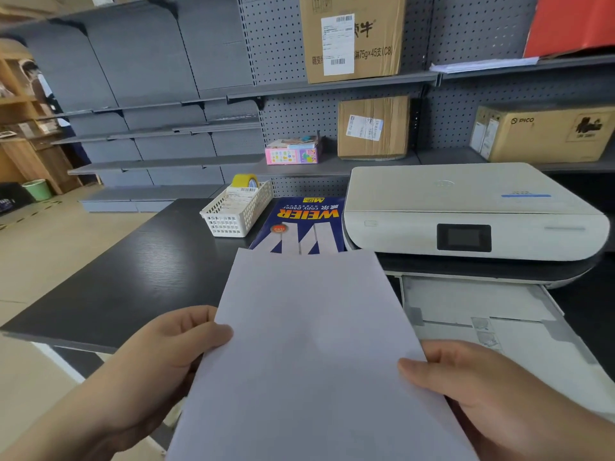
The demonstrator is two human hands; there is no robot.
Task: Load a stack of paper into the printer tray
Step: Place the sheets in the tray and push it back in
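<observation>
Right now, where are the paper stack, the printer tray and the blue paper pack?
paper stack (316,344), head view, middle of top sheet
printer tray (466,301), head view, bare tray floor
blue paper pack (309,224), head view, printed wrapper

The paper stack (312,354) runs off the bottom edge, so its near end cannot be seen, and it hides the fingers of both hands beneath it. It also covers the near half of the blue paper ream (304,224) and the printer tray's (472,304) left edge. The printer's (466,211) small label is too blurred to read.
</observation>
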